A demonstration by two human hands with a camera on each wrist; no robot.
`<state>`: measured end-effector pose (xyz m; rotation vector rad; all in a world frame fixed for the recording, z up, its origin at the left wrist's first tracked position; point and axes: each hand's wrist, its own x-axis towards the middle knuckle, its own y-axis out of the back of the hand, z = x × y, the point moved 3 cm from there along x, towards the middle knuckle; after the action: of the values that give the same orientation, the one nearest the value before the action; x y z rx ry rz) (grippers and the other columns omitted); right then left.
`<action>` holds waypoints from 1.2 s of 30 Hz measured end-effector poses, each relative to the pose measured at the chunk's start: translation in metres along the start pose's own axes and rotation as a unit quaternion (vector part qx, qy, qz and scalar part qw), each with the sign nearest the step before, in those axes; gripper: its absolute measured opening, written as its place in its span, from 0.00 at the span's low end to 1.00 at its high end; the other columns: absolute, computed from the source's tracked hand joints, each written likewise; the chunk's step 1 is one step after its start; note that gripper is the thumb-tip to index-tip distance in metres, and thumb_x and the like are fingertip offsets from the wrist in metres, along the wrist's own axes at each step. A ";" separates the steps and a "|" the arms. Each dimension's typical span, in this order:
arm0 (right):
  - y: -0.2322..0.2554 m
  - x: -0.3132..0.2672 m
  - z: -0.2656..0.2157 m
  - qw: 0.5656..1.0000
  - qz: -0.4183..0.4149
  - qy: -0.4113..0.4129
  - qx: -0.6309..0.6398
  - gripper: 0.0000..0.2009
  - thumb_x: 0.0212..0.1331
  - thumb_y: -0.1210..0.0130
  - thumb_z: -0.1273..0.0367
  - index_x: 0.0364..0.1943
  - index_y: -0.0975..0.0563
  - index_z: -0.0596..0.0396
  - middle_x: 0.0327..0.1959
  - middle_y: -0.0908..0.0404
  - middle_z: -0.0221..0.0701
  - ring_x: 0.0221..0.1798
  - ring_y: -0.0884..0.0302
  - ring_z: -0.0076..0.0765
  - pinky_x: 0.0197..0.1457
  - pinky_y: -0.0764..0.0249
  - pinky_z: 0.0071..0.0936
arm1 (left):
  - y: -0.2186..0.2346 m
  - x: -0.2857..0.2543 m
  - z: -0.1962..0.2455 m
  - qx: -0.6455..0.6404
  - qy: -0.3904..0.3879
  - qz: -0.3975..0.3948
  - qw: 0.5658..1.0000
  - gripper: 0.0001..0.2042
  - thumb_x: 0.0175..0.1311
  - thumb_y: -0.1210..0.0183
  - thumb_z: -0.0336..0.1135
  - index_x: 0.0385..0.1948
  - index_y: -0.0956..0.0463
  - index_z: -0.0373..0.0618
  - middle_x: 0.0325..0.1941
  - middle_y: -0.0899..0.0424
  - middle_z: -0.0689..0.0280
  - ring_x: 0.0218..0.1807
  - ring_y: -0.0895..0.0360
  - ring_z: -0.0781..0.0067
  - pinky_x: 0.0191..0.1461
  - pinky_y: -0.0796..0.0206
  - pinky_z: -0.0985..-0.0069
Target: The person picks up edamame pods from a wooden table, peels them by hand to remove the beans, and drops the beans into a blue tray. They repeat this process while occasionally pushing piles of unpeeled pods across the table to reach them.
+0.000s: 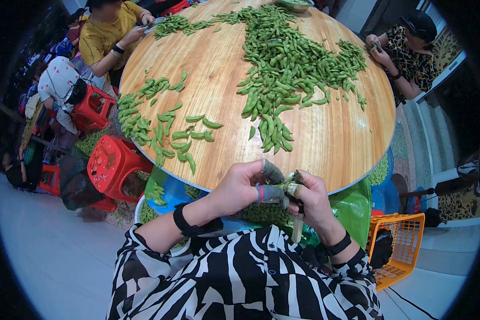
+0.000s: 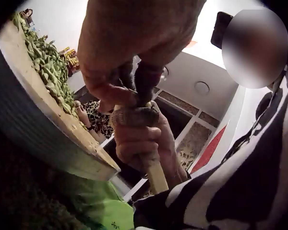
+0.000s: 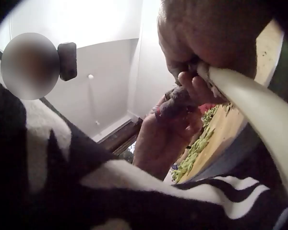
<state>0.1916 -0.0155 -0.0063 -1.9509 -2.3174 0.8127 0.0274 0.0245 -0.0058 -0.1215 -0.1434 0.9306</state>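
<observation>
Both hands meet just off the near edge of a round wooden table (image 1: 218, 133). My left hand (image 1: 244, 184), with dark grey covers on its thumb and finger and a red band, pinches a soybean pod (image 1: 287, 185) that its covered fingers mostly hide. My right hand (image 1: 313, 196) grips a tool by its pale straight handle (image 1: 297, 229), which sticks out below the fist. The tool's working end is hidden between the hands. In the right wrist view, the pale handle (image 3: 252, 105) runs from the curled fingers toward the lower right.
A large heap of soybean pods (image 1: 288, 64) covers the table's middle, with loose pods (image 1: 181, 138) at left. Green plastic (image 1: 354, 205) hangs under the near edge. Red stools (image 1: 112, 165) stand left, an orange basket (image 1: 413, 245) right. Other people sit around the table.
</observation>
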 end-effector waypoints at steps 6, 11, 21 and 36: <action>-0.001 0.000 0.003 1.000 -0.004 0.003 -0.024 0.05 0.56 0.54 0.74 0.32 0.27 0.61 0.21 0.26 0.30 0.15 0.38 0.17 0.16 0.45 0.16 | 0.001 -0.003 0.007 0.018 0.060 0.028 0.998 0.04 0.59 0.40 0.26 0.33 0.22 0.36 0.30 0.18 0.65 0.30 0.22 0.78 0.33 0.29 0.79; -0.004 -0.006 0.004 1.000 -0.017 0.009 -0.021 0.07 0.57 0.53 0.74 0.35 0.25 0.62 0.24 0.24 0.32 0.15 0.37 0.18 0.16 0.44 0.16 | 0.002 -0.009 -0.003 -0.183 0.220 0.025 0.958 0.04 0.59 0.40 0.25 0.34 0.22 0.38 0.29 0.18 0.66 0.27 0.25 0.84 0.28 0.34 0.84; -0.003 -0.002 0.007 0.999 -0.027 -0.016 0.013 0.07 0.62 0.52 0.70 0.34 0.26 0.60 0.20 0.27 0.28 0.15 0.35 0.18 0.15 0.45 0.15 | 0.002 -0.006 -0.008 -0.067 0.121 0.023 0.990 0.06 0.57 0.38 0.24 0.36 0.23 0.36 0.32 0.18 0.67 0.35 0.22 0.81 0.39 0.28 0.82; 0.000 -0.010 0.012 0.981 -0.132 -0.078 -0.123 0.05 0.57 0.45 0.72 0.35 0.25 0.58 0.22 0.27 0.23 0.18 0.36 0.15 0.19 0.41 0.15 | 0.045 -0.013 0.040 0.464 -0.102 0.059 0.878 0.08 0.51 0.37 0.24 0.33 0.23 0.38 0.29 0.21 0.61 0.32 0.22 0.63 0.36 0.30 0.72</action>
<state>0.1897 -0.0295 -0.0135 -1.6514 -2.8112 0.7074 -0.0227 0.0426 0.0254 0.8723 0.1298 1.0479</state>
